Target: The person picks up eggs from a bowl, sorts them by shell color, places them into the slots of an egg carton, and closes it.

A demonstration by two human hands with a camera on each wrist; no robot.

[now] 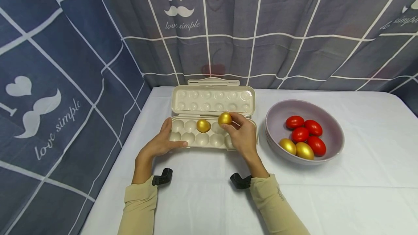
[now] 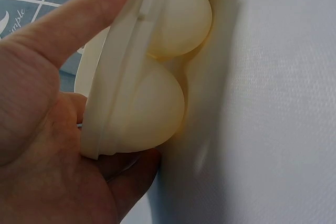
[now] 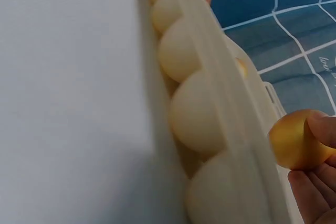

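Observation:
An open cream plastic egg carton lies on the table with its lid tipped back. My left hand grips the carton's left end; in the left wrist view its thumb lies along the rim and fingers curl round the end. One golden egg sits in a back-row cup near the middle. My right hand pinches another golden egg between thumb and fingers, over the back row to the right of the first. In the right wrist view this held egg shows above the carton's rim.
A mauve bowl stands right of the carton, holding several red eggs and two golden eggs. White cloth covers the table. Dark checked curtains hang along the back and left side.

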